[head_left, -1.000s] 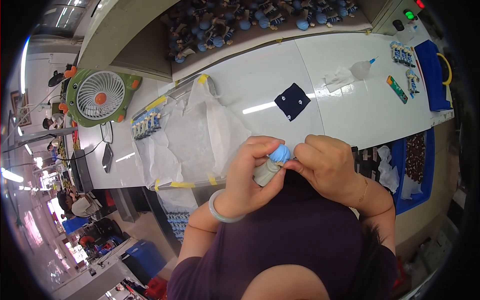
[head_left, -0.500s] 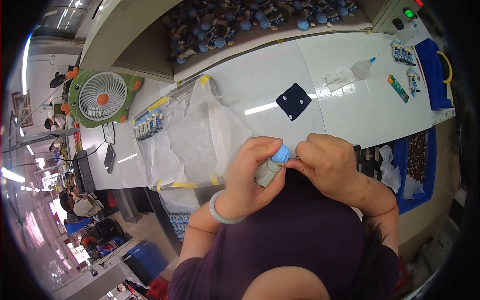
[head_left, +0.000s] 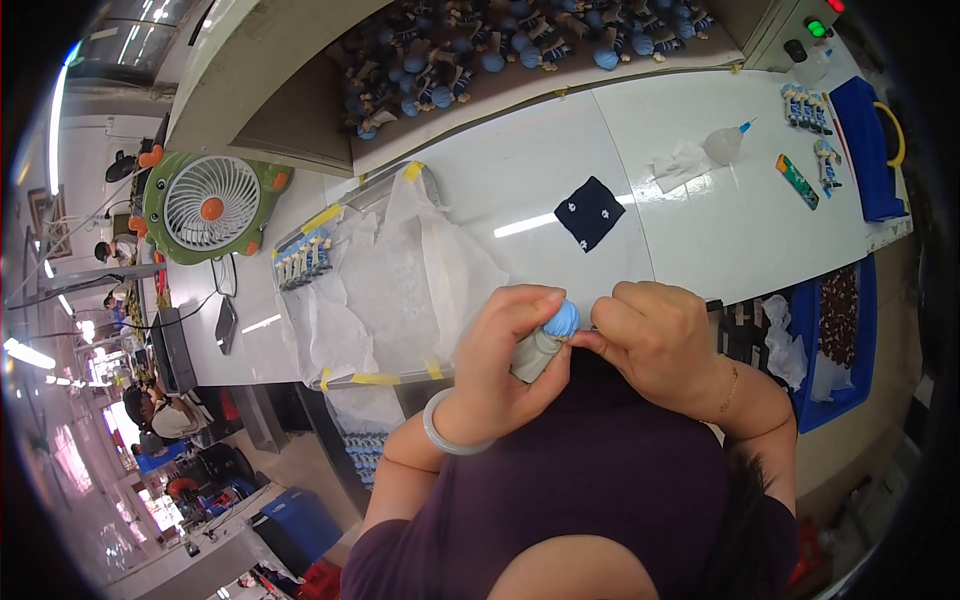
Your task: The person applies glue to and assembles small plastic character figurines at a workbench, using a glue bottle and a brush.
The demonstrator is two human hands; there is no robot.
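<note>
Held in front of my chest is a small figurine (head_left: 562, 319) with a ridged light-blue cap or hair. My left hand (head_left: 490, 365) is closed round it, the thumb up against the blue top. Below the blue top, a pale grey-green piece (head_left: 537, 356) shows in the same grip; whether it is a holder or a body I cannot tell. My right hand (head_left: 662, 345) is closed in a pinch, its fingertips right at the figurine's right side. Whatever the right fingers hold is hidden. A dark cloth square (head_left: 590, 213) with small white figures lies on the white table beyond my hands.
Left of centre sits a paper-lined tray (head_left: 385, 290) with a row of figurines (head_left: 303, 258). A green fan (head_left: 212, 208) stands at far left. A shelf (head_left: 500, 88) full of figurines spans the back. Rightward are a squeeze bottle (head_left: 722, 146), tissue (head_left: 682, 167) and blue bin (head_left: 862, 150).
The view has shifted slightly, so the table things sit a little differently. Both hands keep nearly the same pose, and the figurine's blue top sits slightly lower in the picture.
</note>
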